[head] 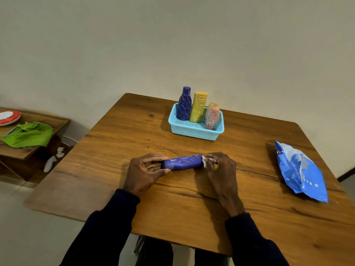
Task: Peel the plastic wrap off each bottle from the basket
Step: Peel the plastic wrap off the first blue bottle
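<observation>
A purple bottle (183, 162) wrapped in clear plastic lies on its side over the wooden table (172, 204), held between both hands. My left hand (146, 169) grips its dark cap end. My right hand (219, 166) pinches the bunched white plastic wrap (206, 161) at the other end. Behind them, a light blue basket (194, 131) holds three wrapped bottles: a purple bottle (184, 104), a yellow bottle (198, 107) and a pink bottle (212, 116) leaning in the right part.
A blue plastic bag (301, 169) lies at the table's right edge. To the left stands a lower wooden table with a green cloth (28, 134) and a red and white disc (8, 117). White scraps (52, 160) lie on the floor below it.
</observation>
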